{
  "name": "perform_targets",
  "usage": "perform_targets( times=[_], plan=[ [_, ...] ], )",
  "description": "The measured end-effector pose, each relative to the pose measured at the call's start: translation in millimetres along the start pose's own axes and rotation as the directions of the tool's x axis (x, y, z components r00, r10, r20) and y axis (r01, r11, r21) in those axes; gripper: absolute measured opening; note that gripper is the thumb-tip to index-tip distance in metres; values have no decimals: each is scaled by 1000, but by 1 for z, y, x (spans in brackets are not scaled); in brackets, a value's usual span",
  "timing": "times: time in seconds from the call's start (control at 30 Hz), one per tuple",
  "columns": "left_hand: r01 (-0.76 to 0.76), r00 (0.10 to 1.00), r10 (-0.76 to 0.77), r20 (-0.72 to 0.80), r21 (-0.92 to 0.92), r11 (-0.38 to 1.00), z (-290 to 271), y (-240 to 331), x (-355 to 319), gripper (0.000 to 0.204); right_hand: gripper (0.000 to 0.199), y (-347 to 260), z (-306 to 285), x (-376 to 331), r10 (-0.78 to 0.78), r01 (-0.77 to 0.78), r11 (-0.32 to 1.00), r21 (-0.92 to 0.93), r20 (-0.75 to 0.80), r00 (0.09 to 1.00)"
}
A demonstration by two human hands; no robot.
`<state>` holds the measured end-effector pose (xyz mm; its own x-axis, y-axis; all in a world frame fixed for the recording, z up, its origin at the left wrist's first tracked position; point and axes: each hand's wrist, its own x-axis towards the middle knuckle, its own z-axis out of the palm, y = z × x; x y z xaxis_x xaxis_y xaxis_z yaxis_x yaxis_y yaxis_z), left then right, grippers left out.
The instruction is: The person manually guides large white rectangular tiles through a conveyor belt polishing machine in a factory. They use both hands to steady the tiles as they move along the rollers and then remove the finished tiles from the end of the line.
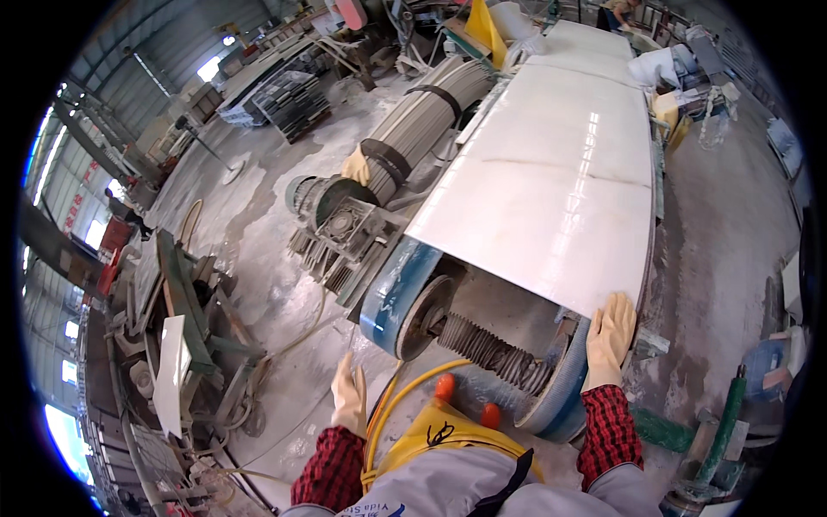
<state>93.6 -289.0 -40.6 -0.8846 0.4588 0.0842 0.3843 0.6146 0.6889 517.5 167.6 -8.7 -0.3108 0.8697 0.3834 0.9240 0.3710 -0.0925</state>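
A long white polished stone slab [551,164] lies on a conveyor and stretches away from me. My right hand [610,336], in a cream glove, rests flat on its near right corner with the fingers stretched out. My left hand [349,395], gloved the same way, hangs in the air left of the conveyor's near end. Its fingers point up, and nothing is in it. The left blue conveyor belt [388,297] is the thing nearest to it. Between the belts, under the slab's near edge, runs a roller shaft with a ribbed sleeve [495,351].
A motor with gearbox [340,220] juts out left of the conveyor; a loose glove [356,165] lies near it. A yellow hose [413,388] curves by my orange boots [444,387]. Scrap panels [172,375] lean at left. A green post [724,422] stands at right. A person [617,14] is at the far end.
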Motion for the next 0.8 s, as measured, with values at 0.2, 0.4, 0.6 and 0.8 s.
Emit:
perform_targets(
  times=[0.2,0.4,0.6,0.8],
  plan=[
    [-617,782,611,127,15,787,49,134,151,48,52,3,0,-9,4,4,993,114,-67,998],
    [-839,534,802,268,49,542,113,191,242,53,45,-6,-13,-5,7,5,993,114,-104,995],
    [-909,414,872,262,81,408,151,223,294,54,48,-17,-29,-3,19,-10,995,94,-86,996],
    [-896,438,864,250,40,443,159,244,296,44,48,-19,-38,-1,33,-23,988,153,-59,998]
  ],
)
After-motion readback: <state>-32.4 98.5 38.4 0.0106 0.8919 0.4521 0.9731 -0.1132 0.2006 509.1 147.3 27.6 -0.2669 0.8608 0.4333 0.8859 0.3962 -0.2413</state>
